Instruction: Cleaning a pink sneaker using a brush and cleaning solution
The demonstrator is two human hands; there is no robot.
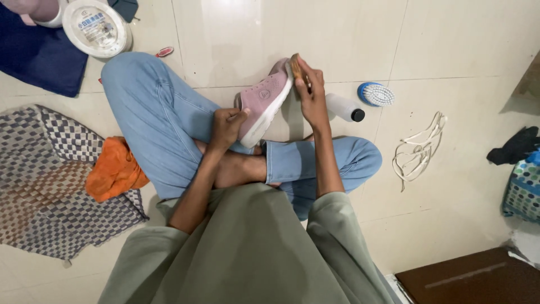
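Scrubbing step: left hand point(226, 126) grips the pink shoe point(263, 101), right hand point(311, 93) clamps a wooden brush point(295, 66) on its toe; next probably needs turning the shoe.

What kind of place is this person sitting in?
Probably a room at home. The person sits cross-legged on a pale tiled floor, with a checked mat, an orange cloth and loose shoelaces around them, holding a pink shoe.

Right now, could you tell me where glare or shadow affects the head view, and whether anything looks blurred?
Head view: soft glare on the floor tiles above the pink shoe; shadow darkens the right edge near the black cloth; both hands, shoe and white laces look sharp.
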